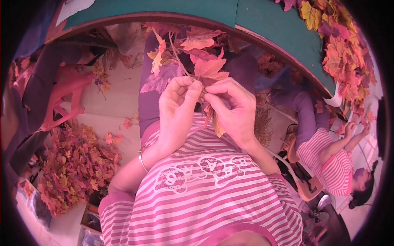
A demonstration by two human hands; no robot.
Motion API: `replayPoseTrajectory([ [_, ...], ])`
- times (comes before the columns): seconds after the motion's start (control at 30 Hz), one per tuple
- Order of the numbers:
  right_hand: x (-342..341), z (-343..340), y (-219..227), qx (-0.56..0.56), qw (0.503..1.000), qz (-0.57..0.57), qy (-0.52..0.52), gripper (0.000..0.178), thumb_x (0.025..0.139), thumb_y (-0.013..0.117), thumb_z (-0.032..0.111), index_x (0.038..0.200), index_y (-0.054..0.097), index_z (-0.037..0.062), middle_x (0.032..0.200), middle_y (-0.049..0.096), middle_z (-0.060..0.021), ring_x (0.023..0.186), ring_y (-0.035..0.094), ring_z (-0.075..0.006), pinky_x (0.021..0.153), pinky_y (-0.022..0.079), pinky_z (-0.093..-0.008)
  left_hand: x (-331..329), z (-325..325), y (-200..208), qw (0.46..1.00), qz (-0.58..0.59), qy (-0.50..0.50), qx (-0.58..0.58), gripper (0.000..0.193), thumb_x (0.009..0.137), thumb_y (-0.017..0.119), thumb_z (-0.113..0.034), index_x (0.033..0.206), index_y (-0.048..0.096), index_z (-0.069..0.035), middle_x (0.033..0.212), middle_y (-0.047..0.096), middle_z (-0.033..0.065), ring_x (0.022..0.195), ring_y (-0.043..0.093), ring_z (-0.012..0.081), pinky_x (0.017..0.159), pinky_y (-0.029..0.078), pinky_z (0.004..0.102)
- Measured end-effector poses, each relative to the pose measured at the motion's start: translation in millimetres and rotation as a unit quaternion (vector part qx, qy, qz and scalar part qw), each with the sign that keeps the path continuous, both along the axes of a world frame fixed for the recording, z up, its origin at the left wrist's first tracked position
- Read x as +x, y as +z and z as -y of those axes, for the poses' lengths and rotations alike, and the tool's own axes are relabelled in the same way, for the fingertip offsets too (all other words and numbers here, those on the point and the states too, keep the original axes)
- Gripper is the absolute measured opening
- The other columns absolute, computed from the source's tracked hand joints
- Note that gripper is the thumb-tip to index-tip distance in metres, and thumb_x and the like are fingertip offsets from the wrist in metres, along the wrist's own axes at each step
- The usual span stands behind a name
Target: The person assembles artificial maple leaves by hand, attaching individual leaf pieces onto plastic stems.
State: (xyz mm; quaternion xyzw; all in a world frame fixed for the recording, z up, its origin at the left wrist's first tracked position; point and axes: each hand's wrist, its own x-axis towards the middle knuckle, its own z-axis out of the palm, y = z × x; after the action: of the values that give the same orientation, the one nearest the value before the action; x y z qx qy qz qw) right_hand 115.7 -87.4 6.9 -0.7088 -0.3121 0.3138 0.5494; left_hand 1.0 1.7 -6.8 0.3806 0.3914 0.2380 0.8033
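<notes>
A stem of artificial maple leaves (210, 67), red, orange and purplish, hangs over my lap, just below the table edge. My left hand (179, 104) pinches its brown stalk between thumb and fingers. Close beside it, my right hand (233, 105) is closed in a pinch at the same stalk, near the base of a red leaf. The fingertips of both hands almost meet. A small orange-yellow leaf (218, 126) dangles beneath the right fingers. Exactly what lies between the right fingertips is hidden.
A green-topped table (279, 30) curves ahead, with piled maple leaves (342, 57) at its right. More leaves form a large heap (76, 164) at lower left, near a pink plastic stool (67, 96). A co-worker (328, 160) sits at right, hands raised to leaves.
</notes>
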Motion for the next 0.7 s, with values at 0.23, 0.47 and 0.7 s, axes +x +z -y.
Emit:
replayPoseTrajectory([
  [0.23, -4.6, 2.3, 3.1, 0.033, 0.995, -0.086, -0.04, 0.013, 0.083, 0.075, -0.009, 0.094, 0.068, -0.0042, 0.087, 0.065, -0.0075, 0.08, 0.068, -0.0125, 0.07, 0.055, -0.0234, 0.1, -3.0, 8.7, 0.997, 0.051, 0.017, -0.062, 0.016, 0.106, 0.059, -0.017, 0.104, 0.059, -0.002, 0.095, 0.064, 0.0031, 0.085, 0.058, 0.0092, 0.082, 0.05, 0.0253],
  [0.47, -2.5, 0.8, 2.2, 0.029, 0.997, -0.047, -0.048, 0.012, 0.082, 0.075, -0.009, 0.091, 0.069, -0.0043, 0.085, 0.067, -0.0082, 0.077, 0.067, -0.0135, 0.068, 0.054, -0.0246, 4.7, 1.1, 2.9, 1.0, 0.008, 0.003, 0.016, 0.014, 0.104, 0.061, -0.013, 0.106, 0.057, 0.0, 0.096, 0.066, 0.0047, 0.087, 0.06, 0.0081, 0.079, 0.051, 0.0238],
  [0.7, 9.4, -0.5, -2.5, 0.049, 0.998, 0.043, -0.023, 0.014, 0.076, 0.077, -0.008, 0.087, 0.07, -0.0034, 0.081, 0.068, -0.0116, 0.074, 0.068, -0.0238, 0.065, 0.053, -0.0317, 5.7, -3.8, 4.5, 0.998, 0.001, -0.055, 0.008, 0.01, 0.104, 0.061, -0.011, 0.109, 0.06, -0.002, 0.099, 0.064, 0.0016, 0.093, 0.061, 0.0063, 0.085, 0.05, 0.0224],
])
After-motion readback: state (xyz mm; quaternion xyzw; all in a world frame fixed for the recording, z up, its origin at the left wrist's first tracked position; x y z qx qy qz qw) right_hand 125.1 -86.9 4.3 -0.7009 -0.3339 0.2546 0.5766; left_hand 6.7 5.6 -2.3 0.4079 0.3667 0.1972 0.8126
